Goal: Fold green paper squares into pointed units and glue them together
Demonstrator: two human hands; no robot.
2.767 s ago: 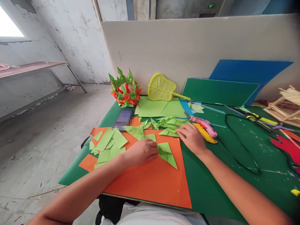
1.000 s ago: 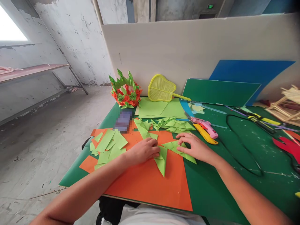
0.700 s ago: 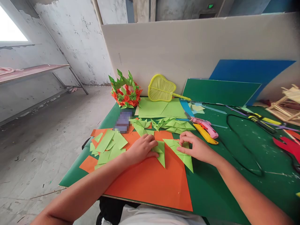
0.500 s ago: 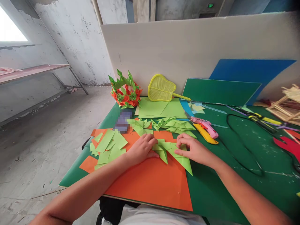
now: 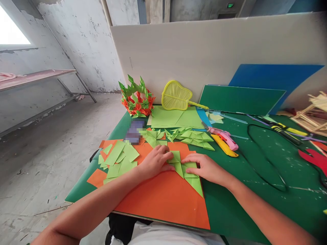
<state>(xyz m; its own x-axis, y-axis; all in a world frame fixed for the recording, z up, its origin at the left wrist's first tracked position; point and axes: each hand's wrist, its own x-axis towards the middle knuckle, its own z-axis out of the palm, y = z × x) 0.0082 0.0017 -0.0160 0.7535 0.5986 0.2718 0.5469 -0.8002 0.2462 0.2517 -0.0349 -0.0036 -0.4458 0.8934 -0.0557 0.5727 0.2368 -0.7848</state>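
A partly folded light green paper (image 5: 195, 187) lies on a large orange sheet (image 5: 163, 200) in front of me, with crossing creases and a pointed flap towards me. My left hand (image 5: 158, 160) has its fingers curled onto the paper's left side, thumb against it. On the right side, my right hand (image 5: 203, 168) grips the paper between thumb and fingers, its fingertips near the middle creases. Several folded green paper leaves (image 5: 195, 137) lie just beyond my hands. Cut green paper pieces (image 5: 120, 161) are piled left of my left hand.
A yellow utility knife (image 5: 224, 145) and a pink glue gun (image 5: 226, 136) with a black cord lie to the right on the green table (image 5: 242, 200). At the back stand an orange-and-green paper flower piece (image 5: 138, 102) and a yellow fan (image 5: 176, 96) leaning on the board.
My right hand has moved left and laid the right flap of the green paper down closer to the middle. My left hand stays nearly in place.
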